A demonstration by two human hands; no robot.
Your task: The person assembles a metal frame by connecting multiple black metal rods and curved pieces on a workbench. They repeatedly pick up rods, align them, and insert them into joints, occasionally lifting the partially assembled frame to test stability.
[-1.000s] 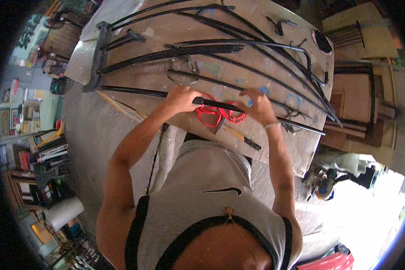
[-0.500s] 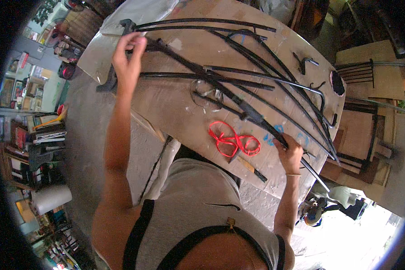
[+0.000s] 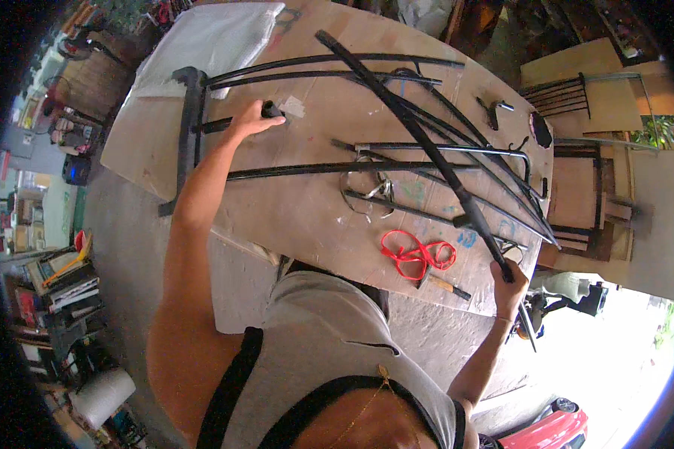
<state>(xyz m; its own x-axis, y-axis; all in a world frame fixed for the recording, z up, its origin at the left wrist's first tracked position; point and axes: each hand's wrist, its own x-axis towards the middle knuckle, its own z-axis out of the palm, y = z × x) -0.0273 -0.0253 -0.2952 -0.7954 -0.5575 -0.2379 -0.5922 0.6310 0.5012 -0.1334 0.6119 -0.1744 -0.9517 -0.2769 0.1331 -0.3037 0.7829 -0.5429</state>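
Observation:
My right hand (image 3: 511,288) is wrapped round the lower end of a long black metal tube (image 3: 419,135). The tube runs up and left across the table, over other rods, its far end near the back. My left hand (image 3: 253,122) is closed round a short black tube (image 3: 216,126) that juts from the middle of a dark base bar (image 3: 191,123) at the table's left. An open tube end shows at the fingertips. Thin black rods (image 3: 337,57) extend right from the same bar, above and below my left hand.
Red cord (image 3: 418,255) lies coiled near the table's front edge, beside a wooden-handled tool (image 3: 449,287). More curved black rods (image 3: 494,150) cross at the right. White padded wrap (image 3: 210,45) covers the back left corner. Shelves with books stand at the left.
The long tube's far end has swung away from the base bar, up and to the right. My left hand has moved right and closed round the short tube.

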